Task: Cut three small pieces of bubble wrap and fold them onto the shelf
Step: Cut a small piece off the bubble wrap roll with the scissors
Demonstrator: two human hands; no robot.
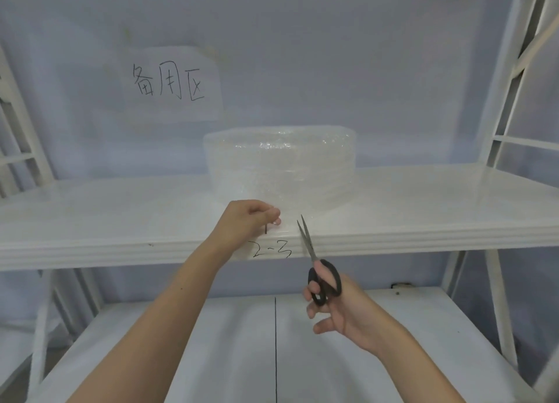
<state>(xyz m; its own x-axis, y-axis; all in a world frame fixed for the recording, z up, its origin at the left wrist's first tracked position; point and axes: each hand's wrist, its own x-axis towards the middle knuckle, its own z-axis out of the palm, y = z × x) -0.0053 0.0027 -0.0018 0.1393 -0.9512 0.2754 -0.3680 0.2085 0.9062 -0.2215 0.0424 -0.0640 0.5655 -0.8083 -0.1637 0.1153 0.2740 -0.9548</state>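
A big roll of clear bubble wrap point(279, 163) stands on the white middle shelf point(121, 221), its loose end hanging forward over the shelf's front edge. My left hand point(248, 218) pinches that loose end near the front edge, fingers closed on it. My right hand point(335, 306) holds black-handled scissors point(317, 269) just below the shelf's front. The blades are slightly apart and point up at the sheet, right of my left hand.
A paper sign with handwritten characters point(169, 82) is stuck on the back wall. The shelf's front edge carries a handwritten label point(272, 250). A lower shelf point(211, 357) with a black line lies beneath my arms. White frame posts point(499, 148) stand at both sides.
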